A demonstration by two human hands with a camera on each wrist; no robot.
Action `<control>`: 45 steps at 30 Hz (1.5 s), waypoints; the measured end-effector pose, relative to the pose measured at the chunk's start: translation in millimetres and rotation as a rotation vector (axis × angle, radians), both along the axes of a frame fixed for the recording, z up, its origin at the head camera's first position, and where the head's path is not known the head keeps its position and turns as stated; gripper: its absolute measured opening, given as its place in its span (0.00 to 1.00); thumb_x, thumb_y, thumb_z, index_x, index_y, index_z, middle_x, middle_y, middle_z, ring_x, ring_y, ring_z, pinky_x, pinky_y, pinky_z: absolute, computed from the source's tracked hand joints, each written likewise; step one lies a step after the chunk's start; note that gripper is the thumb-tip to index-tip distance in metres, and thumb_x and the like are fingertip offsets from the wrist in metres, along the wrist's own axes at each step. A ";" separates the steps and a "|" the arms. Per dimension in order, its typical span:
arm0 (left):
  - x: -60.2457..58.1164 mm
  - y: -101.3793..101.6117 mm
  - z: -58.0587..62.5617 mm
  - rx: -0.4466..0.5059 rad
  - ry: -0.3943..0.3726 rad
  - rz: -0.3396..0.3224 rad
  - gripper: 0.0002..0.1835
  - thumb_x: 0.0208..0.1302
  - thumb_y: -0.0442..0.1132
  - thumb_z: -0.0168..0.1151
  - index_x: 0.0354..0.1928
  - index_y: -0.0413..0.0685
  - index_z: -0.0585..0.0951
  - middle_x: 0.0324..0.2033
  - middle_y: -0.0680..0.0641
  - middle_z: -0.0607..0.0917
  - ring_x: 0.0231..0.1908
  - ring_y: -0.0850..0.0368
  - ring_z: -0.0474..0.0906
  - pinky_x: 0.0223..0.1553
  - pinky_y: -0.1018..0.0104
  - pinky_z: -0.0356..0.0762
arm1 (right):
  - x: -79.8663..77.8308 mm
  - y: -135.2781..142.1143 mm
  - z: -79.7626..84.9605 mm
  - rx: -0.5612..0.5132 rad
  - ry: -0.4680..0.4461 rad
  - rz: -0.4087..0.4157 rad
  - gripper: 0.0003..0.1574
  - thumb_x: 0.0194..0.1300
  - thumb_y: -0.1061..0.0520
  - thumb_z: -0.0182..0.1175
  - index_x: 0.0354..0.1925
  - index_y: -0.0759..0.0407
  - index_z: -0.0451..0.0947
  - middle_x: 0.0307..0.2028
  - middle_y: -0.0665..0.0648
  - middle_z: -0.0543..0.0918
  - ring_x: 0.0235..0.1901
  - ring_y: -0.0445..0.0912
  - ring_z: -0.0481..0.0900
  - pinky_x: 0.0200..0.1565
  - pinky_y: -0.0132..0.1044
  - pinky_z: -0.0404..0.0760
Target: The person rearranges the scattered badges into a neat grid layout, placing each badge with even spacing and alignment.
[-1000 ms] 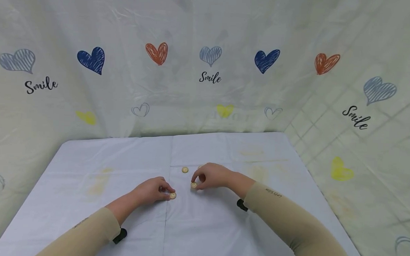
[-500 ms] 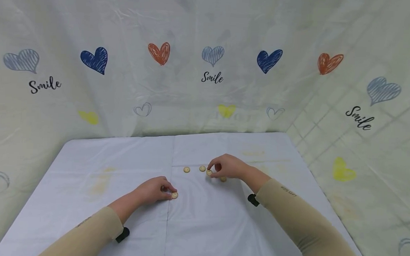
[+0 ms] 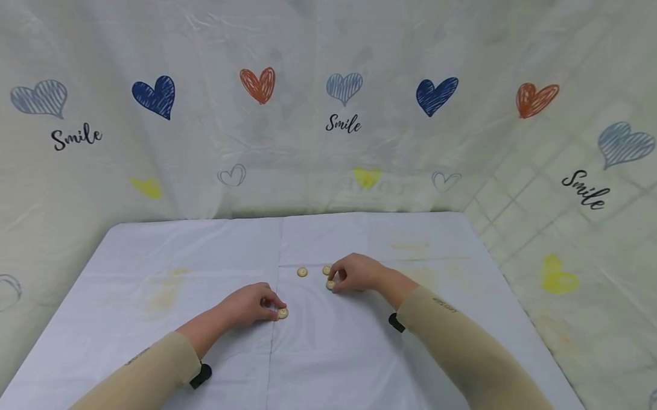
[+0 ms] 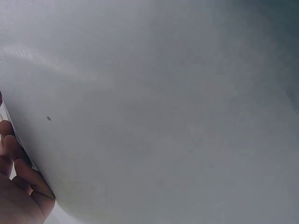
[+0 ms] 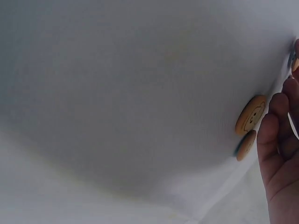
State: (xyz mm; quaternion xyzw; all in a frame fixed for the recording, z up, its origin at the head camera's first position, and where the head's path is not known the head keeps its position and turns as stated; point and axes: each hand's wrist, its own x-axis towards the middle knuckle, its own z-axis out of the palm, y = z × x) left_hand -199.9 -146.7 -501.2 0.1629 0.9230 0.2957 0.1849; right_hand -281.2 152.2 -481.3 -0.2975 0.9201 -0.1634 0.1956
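Note:
My left hand (image 3: pixel 251 305) pinches a round pale wooden button (image 3: pixel 283 312) between thumb and fingertips, close over the cloth. Farther right, my right hand (image 3: pixel 357 272) has another wooden button (image 3: pixel 330 285) at its pinched fingertips. A third button (image 3: pixel 326 270) lies just beyond those fingers, partly overlapped by them, and one more button (image 3: pixel 302 271) lies to its left. In the right wrist view, a button (image 5: pixel 251 114) with two holes and an engraved outline sits near the curled fingers (image 5: pixel 268 135). The left wrist view shows only the left fingers (image 4: pixel 32 175) at its edge.
White cloth (image 3: pixel 334 362) with a crease and faint yellowish stains covers the table. Behind and at the right hangs a pale curtain (image 3: pixel 287 131) printed with hearts and "Smile". Dark wrist cameras sit under both beige sleeves (image 3: pixel 143 367).
My right hand has gone away and to the right with its button, then come slightly back left and nearer. A button seen beneath it half a second ago is now hidden. My left hand stays put.

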 end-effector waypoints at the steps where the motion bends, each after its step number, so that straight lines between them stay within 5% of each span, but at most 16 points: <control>1: -0.1 0.3 -0.2 0.000 0.000 0.000 0.09 0.57 0.43 0.74 0.38 0.67 0.88 0.32 0.59 0.77 0.36 0.61 0.71 0.41 0.61 0.70 | 0.2 -1.3 0.1 -0.002 0.000 0.007 0.09 0.60 0.46 0.71 0.41 0.39 0.85 0.26 0.44 0.78 0.26 0.39 0.73 0.33 0.36 0.73; 19: 5.3 -2.4 -1.6 0.007 0.040 -0.027 0.09 0.59 0.44 0.73 0.42 0.65 0.88 0.33 0.60 0.77 0.34 0.63 0.71 0.40 0.63 0.70 | 2.8 6.0 6.1 0.008 -0.020 -0.076 0.18 0.59 0.43 0.72 0.49 0.38 0.85 0.29 0.44 0.79 0.29 0.40 0.75 0.35 0.36 0.75; 32: 8.3 -2.6 0.3 -0.002 0.085 -0.044 0.10 0.59 0.46 0.73 0.43 0.68 0.88 0.30 0.62 0.75 0.31 0.63 0.69 0.35 0.65 0.68 | 15.6 50.2 24.1 -0.038 0.034 -0.104 0.19 0.59 0.48 0.72 0.50 0.45 0.87 0.27 0.42 0.79 0.29 0.40 0.74 0.35 0.36 0.74; 45: 8.2 -3.4 0.7 -0.039 0.121 -0.080 0.13 0.59 0.47 0.73 0.46 0.68 0.88 0.30 0.63 0.74 0.28 0.66 0.69 0.33 0.68 0.69 | 17.6 75.4 16.4 -0.052 -0.016 -0.166 0.18 0.58 0.47 0.73 0.49 0.43 0.88 0.25 0.45 0.79 0.27 0.41 0.74 0.33 0.37 0.75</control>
